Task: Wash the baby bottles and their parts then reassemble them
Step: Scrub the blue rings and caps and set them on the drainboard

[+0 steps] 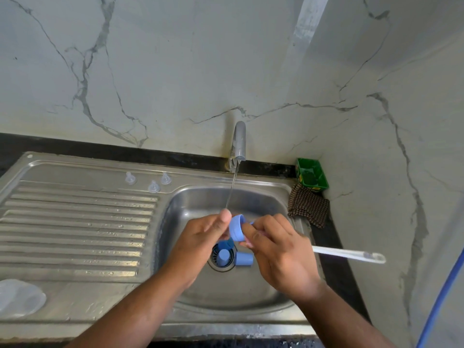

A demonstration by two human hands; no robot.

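I recorded both hands together over the sink [193, 207], directly beneath the tap [239, 140]. The left hand [200, 233] pinched a blue cap [237, 228], thumb up at its rim. The right hand [278, 249] was curled around a bottle brush [349, 254], and its fingertips touched the cap's far side. The brush's white handle projected to the right over the counter; its head was hidden behind the fingers. The cap was pale blue, opaque plastic and shaped like a short cup, held tilted with its open mouth turned up and away from me. A thin water stream [232, 189] fell from the tap and landed at the left thumb, just beside the cap's rim. Two more blue caps [244, 259] of the same shade lay in the basin at the drain, one on the strainer and one just beside it. Three clear nipples [153, 187] stood upright on the ledge behind the drainboard [75, 222]. A clear bottle [20, 298] lay at the drainboard's near left corner. A green tub [312, 175] and a checked cloth [308, 208] sat in the right corner.
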